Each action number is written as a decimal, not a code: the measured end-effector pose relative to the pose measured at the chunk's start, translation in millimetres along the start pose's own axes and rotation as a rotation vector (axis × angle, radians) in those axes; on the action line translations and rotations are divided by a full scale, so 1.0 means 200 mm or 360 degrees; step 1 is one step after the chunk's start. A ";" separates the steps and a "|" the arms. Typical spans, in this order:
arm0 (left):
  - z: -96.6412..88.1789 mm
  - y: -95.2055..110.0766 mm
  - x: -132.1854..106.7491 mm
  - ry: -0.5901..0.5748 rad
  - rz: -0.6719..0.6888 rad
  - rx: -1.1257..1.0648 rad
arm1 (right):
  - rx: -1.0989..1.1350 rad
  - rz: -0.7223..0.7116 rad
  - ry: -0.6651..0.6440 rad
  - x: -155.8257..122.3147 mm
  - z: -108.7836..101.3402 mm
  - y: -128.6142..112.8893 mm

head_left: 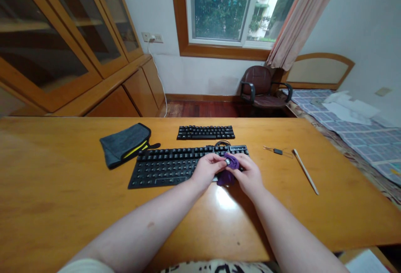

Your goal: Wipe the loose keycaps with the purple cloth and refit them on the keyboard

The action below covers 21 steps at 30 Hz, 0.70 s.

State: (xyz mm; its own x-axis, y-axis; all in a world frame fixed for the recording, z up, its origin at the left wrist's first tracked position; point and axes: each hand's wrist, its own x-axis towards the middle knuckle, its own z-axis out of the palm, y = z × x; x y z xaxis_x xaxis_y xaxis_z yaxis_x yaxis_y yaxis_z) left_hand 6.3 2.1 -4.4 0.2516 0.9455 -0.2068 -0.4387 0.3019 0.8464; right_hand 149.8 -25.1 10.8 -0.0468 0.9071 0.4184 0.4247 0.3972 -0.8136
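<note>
My left hand (206, 167) pinches a small, pale, shiny piece (227, 162), too small to make out fully. A bunched purple cloth (232, 162) is gripped in my right hand (249, 174), pressed against that piece, with a fold hanging below. Both hands are over the right part of a black keyboard (169, 166), whose main rows show bare switches while the top row bears caps. Behind it lies a block of black keycaps (206, 132) set out in rows. My hands hide part of the keyboard's right side.
A folded grey cloth (123, 144) with yellow lining lies left of the keyboard. To the right are a wire keycap puller (277, 151) and a thin white brush-like stick (306, 172). Beyond the wooden table (78, 206) stand a chair (261, 82) and a bed (347, 118).
</note>
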 end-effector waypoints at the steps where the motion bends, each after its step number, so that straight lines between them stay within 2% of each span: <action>1: 0.00 0.00 -0.01 -0.0002 0.0009 0.0028 | 0.0003 -0.0011 0.0011 0.00 0.00 0.01; 6: 0.01 0.02 -0.02 -0.0010 0.0052 0.0097 | 0.0022 -0.0034 -0.0009 -0.01 0.00 0.01; 12: 0.00 0.02 -0.01 0.0043 0.0123 0.0119 | 0.0033 -0.0080 -0.0174 0.00 -0.02 -0.03; 17: 0.00 0.02 -0.02 -0.0056 0.0049 0.0127 | 0.0085 -0.0021 0.0026 -0.02 0.00 -0.01; 21: 0.00 0.01 -0.01 -0.0013 -0.0040 0.0069 | 0.0016 -0.0009 0.0175 -0.03 0.01 -0.02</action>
State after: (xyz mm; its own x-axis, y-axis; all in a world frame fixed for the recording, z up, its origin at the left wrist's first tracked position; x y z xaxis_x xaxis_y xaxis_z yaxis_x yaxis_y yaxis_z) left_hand 4.6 0.6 -3.1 0.2691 0.9367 -0.2242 -0.3943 0.3196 0.8616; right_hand 146.6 -32.1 11.5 0.0508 0.8843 0.4642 0.4156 0.4039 -0.8149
